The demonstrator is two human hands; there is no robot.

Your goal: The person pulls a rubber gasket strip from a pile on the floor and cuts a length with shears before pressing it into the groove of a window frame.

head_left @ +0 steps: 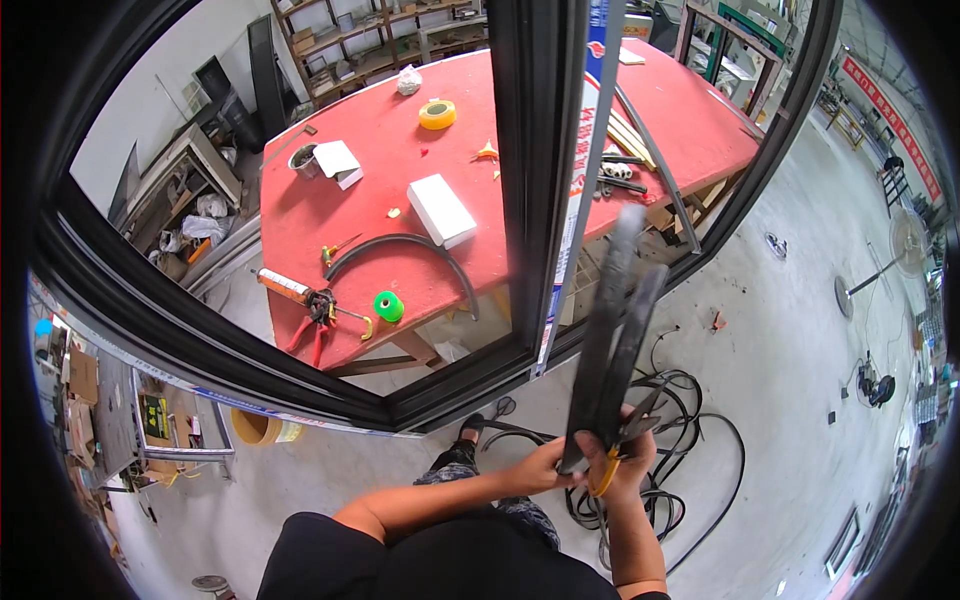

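Observation:
My left hand point(548, 467) is closed on the lower end of a black rubber strip point(600, 350), which rises in two blurred lengths in front of the window frame point(525, 200). Close beside it, my right hand point(628, 472) grips a pair of scissors point(604, 476) with yellow handles; their dark blades point up and to the right. The right fingers also lie against the strip's lower end; whether they grip it I cannot tell. The dark frame stands upright before me, with a printed protective film along its post.
Behind the frame is a red-topped table point(380, 190) bearing a white box point(441, 211), yellow tape roll point(437, 114), green roll point(389, 306), caulking gun point(290, 288) and curved black strip point(400, 240). Black strip coils point(690, 420) lie on the floor near my right; a fan point(905, 240) stands farther right.

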